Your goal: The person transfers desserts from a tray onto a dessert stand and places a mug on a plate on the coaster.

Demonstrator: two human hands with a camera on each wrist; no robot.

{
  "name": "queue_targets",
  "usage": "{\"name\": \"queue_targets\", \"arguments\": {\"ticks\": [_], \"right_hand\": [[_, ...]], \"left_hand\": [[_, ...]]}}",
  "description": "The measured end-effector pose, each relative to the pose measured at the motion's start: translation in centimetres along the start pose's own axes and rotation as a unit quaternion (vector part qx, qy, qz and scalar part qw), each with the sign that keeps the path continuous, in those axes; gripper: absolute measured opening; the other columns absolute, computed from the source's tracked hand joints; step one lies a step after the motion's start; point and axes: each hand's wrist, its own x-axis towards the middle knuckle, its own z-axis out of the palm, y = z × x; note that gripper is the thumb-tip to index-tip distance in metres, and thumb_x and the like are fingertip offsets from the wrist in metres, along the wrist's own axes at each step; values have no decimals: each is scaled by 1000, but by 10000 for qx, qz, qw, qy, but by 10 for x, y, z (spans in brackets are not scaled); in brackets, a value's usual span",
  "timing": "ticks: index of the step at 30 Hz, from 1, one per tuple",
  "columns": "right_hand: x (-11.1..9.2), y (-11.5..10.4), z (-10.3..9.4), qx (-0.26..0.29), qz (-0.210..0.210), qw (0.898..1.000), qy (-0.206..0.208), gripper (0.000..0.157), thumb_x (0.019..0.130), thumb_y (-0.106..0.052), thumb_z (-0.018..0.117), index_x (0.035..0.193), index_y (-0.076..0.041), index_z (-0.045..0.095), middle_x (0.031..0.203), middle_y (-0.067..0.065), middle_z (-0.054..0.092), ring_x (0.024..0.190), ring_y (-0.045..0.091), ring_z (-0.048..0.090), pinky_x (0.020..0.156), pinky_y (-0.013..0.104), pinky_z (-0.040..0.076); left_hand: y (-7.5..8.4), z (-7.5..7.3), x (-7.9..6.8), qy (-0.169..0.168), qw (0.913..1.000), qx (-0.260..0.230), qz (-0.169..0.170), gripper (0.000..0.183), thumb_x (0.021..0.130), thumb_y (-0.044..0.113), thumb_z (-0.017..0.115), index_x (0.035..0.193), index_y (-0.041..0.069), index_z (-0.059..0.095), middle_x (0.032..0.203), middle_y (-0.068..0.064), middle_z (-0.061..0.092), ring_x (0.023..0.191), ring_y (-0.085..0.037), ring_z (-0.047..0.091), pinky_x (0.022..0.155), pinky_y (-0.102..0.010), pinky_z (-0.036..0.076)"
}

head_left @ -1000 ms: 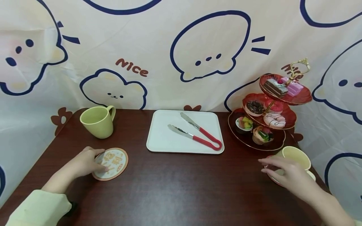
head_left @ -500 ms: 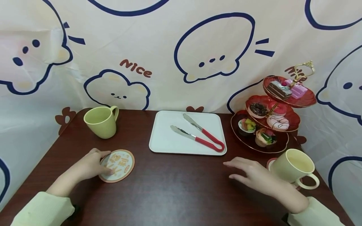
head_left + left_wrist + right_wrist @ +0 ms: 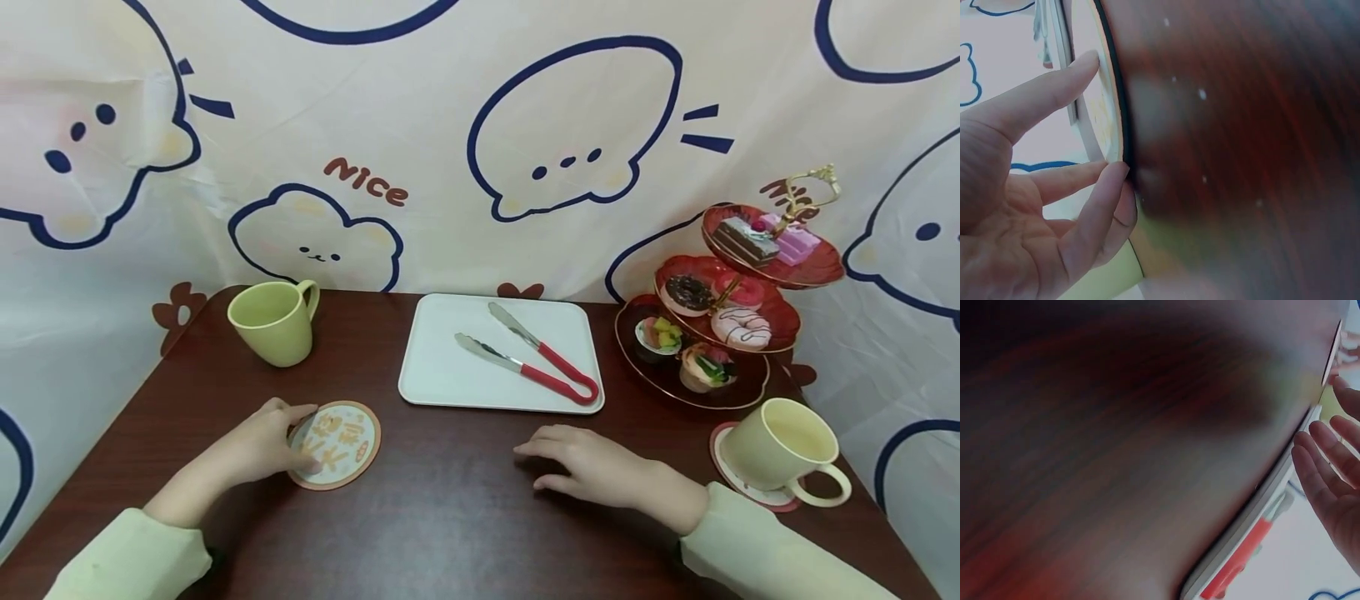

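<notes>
A round coaster [image 3: 348,433] with orange lettering and a brown rim lies on the dark table at the left. My left hand [image 3: 258,442] grips its left side, the thumb [image 3: 1085,65] on its face and fingertips at its edge in the left wrist view. My right hand [image 3: 592,467] is just above or on the table in front of the tray, holding nothing, its fingers loosely spread. A green mug [image 3: 273,325] stands behind my left hand. Beyond my right forearm, a pale yellow-green mug [image 3: 780,446] stands on a red-rimmed coaster [image 3: 723,458].
A white tray [image 3: 427,375] at the back middle bears red-handled tongs [image 3: 558,383]. A three-tier red stand [image 3: 817,271] with cakes, donuts and tarts stands at the back right. A patterned cloth [image 3: 420,100] hangs behind the table [image 3: 435,533].
My left hand has slid the coaster to the right along the table. My right hand has moved left, away from the right mug, to the middle.
</notes>
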Motion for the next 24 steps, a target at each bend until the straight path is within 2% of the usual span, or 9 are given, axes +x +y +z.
{"name": "queue_targets", "arguments": {"ticks": [7,12,17,21,24], "right_hand": [[27,-11,7,-309,-207,9989,-274,45,96,-24,75,136,-7,64,124,2,65,116,14,60,101,30,48],[42,-14,9,-616,-480,9964,-315,48,95,-25,77,136,-5,64,126,3,65,117,16,60,102,29,47],[57,-15,13,-765,-649,9945,-307,51,94,-26,78,137,-4,63,127,5,66,119,17,60,104,28,45],[66,-16,15,-753,-649,9944,-364,54,93,-28,78,138,-3,62,129,7,65,122,17,59,106,27,44],[71,-17,17,-776,-614,9942,-413,56,94,-29,78,139,-2,61,131,8,65,124,18,58,107,27,43]], "left_hand": [[7,5,-1,-14,9999,-88,82,92,71,23,94,142,-15,48,106,-20,51,87,-26,50,75,-38,46],[13,9,2,-49,9997,-154,177,92,70,22,95,142,-13,49,109,-21,50,91,-27,52,78,-40,47],[23,16,2,-18,9993,-178,318,104,63,27,99,144,-13,47,118,-25,44,100,-34,54,85,-46,48],[31,23,1,-41,9984,-122,546,112,56,25,102,145,-14,46,121,-27,42,102,-36,55,85,-47,50],[37,26,1,-114,9970,-86,767,111,55,20,103,144,-14,46,123,-27,43,102,-35,56,83,-44,51]]}}
